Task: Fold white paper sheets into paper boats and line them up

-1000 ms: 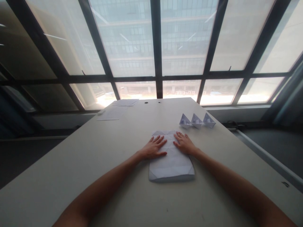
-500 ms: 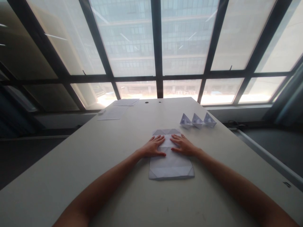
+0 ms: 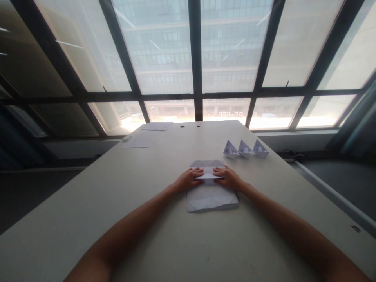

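A white sheet of paper [image 3: 210, 199] with several creases lies on the pale table [image 3: 147, 203] in front of me. My left hand [image 3: 188, 179] grips its left side, fingers curled over a raised fold near the middle. On the right side my right hand [image 3: 227, 178] pinches the same fold. The fold stands up a little between the two hands. The paper's far end [image 3: 207, 163] lies flat beyond the fingers.
Three small folded paper boats [image 3: 245, 149] stand in a row at the right of the table. Loose sheets [image 3: 141, 139] lie at the far left corner. Large windows rise behind the table's far edge; the right edge drops to a dark floor.
Both hands were flat on the paper with fingers spread. They have since curled and taken hold of the paper's middle, lifting a fold; the near edge has drawn toward the hands.
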Tool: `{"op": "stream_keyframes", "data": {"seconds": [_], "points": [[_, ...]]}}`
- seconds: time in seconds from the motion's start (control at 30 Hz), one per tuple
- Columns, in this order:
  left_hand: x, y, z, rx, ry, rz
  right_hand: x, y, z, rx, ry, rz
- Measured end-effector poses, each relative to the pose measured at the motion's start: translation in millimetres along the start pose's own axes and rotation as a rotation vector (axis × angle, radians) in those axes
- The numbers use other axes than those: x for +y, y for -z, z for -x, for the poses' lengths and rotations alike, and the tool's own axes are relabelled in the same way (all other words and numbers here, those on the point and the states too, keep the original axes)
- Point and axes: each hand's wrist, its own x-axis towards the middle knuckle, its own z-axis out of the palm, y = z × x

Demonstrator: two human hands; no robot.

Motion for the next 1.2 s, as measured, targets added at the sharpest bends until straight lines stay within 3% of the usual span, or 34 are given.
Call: {"op": "stream_keyframes", "data": {"seconds": [0.23,0.43,0.67,0.9,1.07,1.2], "points": [[-5.3,-4.2,-4.3,0.096,-0.014,0.131,8.7,-2.0,-1.2,0.005,-0.001,-0.065],[-13.8,0.7,-6.7,0.244,0.131,0.430,14.0,-6.4,-1.7,0.107,-0.058,-0.108],[-11.4,0.1,-6.7,0.351,0.193,0.426,12.4,-4.1,-0.3,0.241,-0.116,-0.165],[-4.4,2.5,-5.1,0.494,0.188,0.390,11.6,-4.5,-1.1,0.517,-0.152,-0.434],[3.8,0.4,-5.3,0.607,0.247,0.508,13.6,-7.4,-4.6,0.476,-0.206,-0.702],[6.4,-3.5,-8.6,0.678,0.282,0.611,12.4,-7.6,-7.6,0.501,-0.259,-0.775]]}}
